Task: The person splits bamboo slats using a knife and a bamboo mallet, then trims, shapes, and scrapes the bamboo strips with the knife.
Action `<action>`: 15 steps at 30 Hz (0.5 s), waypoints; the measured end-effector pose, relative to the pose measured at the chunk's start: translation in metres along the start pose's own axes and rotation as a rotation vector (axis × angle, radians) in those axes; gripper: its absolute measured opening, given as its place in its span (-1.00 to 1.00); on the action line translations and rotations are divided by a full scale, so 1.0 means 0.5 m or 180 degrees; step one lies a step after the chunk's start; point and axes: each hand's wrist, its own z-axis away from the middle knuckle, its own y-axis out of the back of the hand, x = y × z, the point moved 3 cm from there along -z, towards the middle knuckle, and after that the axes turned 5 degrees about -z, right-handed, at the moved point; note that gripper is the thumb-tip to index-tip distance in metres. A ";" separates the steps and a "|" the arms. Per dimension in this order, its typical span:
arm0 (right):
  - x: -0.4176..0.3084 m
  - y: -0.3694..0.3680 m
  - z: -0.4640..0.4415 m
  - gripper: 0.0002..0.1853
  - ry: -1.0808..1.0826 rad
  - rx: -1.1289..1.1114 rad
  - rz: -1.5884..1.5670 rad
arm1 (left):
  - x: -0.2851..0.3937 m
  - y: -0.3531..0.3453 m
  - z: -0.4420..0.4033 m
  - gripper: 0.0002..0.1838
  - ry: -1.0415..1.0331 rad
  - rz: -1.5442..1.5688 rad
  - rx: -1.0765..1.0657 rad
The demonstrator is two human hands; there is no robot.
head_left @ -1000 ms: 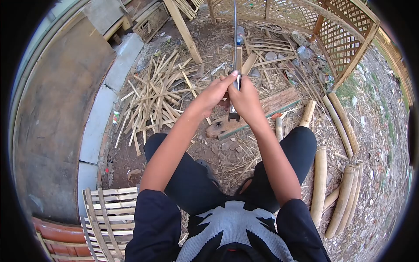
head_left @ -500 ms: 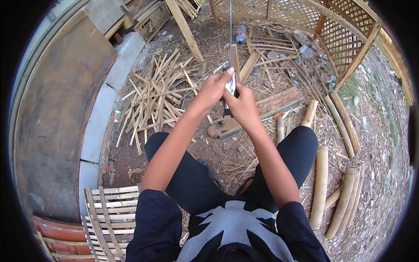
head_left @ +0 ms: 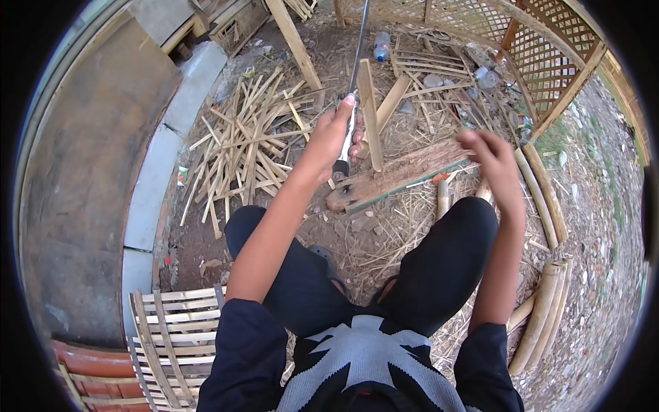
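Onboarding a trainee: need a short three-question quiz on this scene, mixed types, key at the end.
1. Multiple choice: what does the left hand hold?
A) a plastic bottle
B) a long, thin tool
C) a bamboo pole

2. True or false: the right hand also grips what the left hand holds.

3. Fill in: as the camera sees it, the heap of loose strips lies to the ____ of the thick plank.

Key:
1. B
2. False; the right hand is held apart from the tool.
3. left
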 end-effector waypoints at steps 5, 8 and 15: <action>0.336 0.105 -0.038 -0.55 -0.0607 0.0745 0.0372 | 0.001 -0.003 0.001 -0.52 0.0011 0.0377 0.0132; 0.707 0.060 -0.001 -0.57 -0.1216 0.0520 0.1050 | -0.012 -0.005 -0.002 -0.52 -0.0061 0.0287 0.0304; 0.691 -0.079 0.211 -0.58 -0.2387 -0.0037 0.0795 | -0.021 -0.024 -0.008 -0.53 -0.0125 0.0469 0.0389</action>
